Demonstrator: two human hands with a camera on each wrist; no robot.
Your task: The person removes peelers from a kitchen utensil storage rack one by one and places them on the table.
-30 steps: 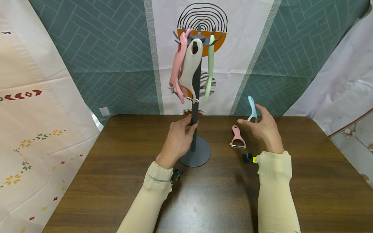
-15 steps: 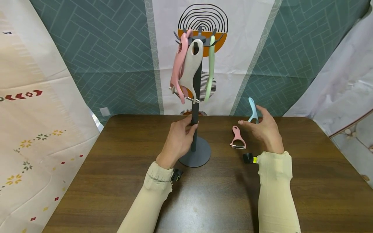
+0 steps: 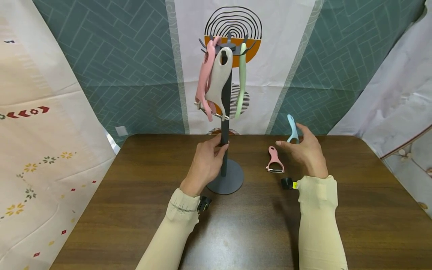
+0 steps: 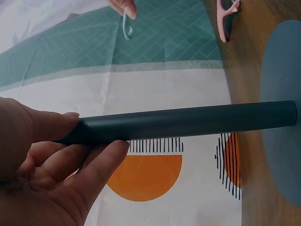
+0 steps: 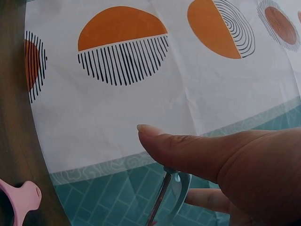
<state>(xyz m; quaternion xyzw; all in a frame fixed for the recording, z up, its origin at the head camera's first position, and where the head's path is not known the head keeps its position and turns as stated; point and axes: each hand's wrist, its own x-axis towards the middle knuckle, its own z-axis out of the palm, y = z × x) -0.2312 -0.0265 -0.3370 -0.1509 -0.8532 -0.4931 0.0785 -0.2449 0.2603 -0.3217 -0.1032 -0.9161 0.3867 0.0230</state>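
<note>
In the head view, my left hand (image 3: pixel 206 161) grips the dark grey post (image 3: pixel 225 131) of an upright stand below its hooks. The left wrist view shows its thumb on one side of the post (image 4: pixel 188 122) and its fingers on the other. My right hand (image 3: pixel 307 150) holds a light blue peeler (image 3: pixel 293 129) raised at the table's far side, handle upward. The thumb partly covers this peeler (image 5: pixel 178 193) in the right wrist view. A pink peeler (image 3: pixel 274 159) lies on the table left of the right hand.
From the stand's hooks hang a white peeler (image 3: pixel 218 82), a light green one (image 3: pixel 241 80) and pink ones (image 3: pixel 204 77) at the left. A round grey base (image 3: pixel 233 180) stands on the brown table (image 3: pixel 152 225). Patterned cloth (image 3: pixel 135 75) hangs behind the table.
</note>
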